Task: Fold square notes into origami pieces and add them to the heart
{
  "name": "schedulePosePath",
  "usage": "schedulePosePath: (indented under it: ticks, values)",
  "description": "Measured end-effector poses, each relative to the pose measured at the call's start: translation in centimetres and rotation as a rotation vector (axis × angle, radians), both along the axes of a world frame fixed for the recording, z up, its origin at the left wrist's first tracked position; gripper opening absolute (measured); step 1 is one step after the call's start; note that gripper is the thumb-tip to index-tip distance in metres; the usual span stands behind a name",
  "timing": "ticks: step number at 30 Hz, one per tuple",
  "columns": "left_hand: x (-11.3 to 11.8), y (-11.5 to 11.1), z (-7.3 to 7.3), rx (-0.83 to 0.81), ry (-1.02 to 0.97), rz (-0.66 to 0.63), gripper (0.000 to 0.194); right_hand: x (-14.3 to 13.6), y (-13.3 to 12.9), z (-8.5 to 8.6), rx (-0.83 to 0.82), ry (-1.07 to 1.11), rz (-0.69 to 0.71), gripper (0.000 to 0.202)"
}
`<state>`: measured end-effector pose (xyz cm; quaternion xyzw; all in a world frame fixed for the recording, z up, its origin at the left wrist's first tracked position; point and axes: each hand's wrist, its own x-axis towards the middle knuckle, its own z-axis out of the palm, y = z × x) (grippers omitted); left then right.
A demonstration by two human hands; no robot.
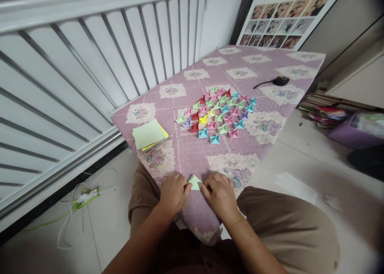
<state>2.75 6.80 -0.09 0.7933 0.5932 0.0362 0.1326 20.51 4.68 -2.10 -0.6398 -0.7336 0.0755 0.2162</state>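
A small pale green folded paper triangle (195,182) lies on the patterned tablecloth near the table's front corner, its point facing away from me. My left hand (174,191) has its fingers curled and its thumb at the triangle's left corner. On the other side, my right hand (220,194) is curled too, with thumb and fingertips at the right corner. Both hands rest on the cloth. Further back stand several folded paper pieces (219,118) in red, pink, green, yellow, blue and purple, grouped close together. A stack of square paper sheets (148,135), pale green over yellow, lies at the left.
The purple floral tablecloth (192,92) covers the table. A black object with a cable (281,81) lies at the back right. A white radiator (120,46) borders the left side. A power strip (87,197) is on the floor, and a purple bin (355,136) stands right.
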Motion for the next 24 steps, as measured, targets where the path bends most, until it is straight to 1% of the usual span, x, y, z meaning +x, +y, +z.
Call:
schedulePosePath:
  ticks: [7, 9, 11, 14, 16, 20, 24]
  values:
    - [0.3, 0.1, -0.1, 0.011, 0.027, 0.019, 0.022, 0.0, 0.1, -0.3, 0.01, 0.006, -0.018, 0.022]
    - [0.3, 0.2, -0.1, 0.005, 0.028, 0.024, 0.021, 0.1, 0.0, -0.5, 0.046, 0.032, -0.021, 0.017]
    - [0.4, 0.2, -0.1, 0.003, 0.032, 0.031, 0.02, 0.2, -0.2, -0.7, 0.12, 0.072, -0.012, 0.011]
    - [0.3, 0.1, 0.0, 0.004, 0.036, 0.035, 0.02, 0.4, -0.8, -0.7, 0.25, 0.096, 0.071, 0.011]
    - [0.3, 0.0, 0.0, 0.006, 0.033, 0.032, 0.019, 0.4, -1.1, -0.6, 0.28, 0.07, 0.168, 0.014]
    - [0.3, -0.1, 0.0, 0.032, 0.029, 0.026, 0.019, 0.2, -1.0, -0.2, 0.215, -0.006, 0.345, 0.023]
    - [0.1, -0.1, 0.0, 0.049, 0.03, 0.013, 0.019, 0.0, -0.6, -0.1, 0.13, -0.087, 0.371, 0.03]
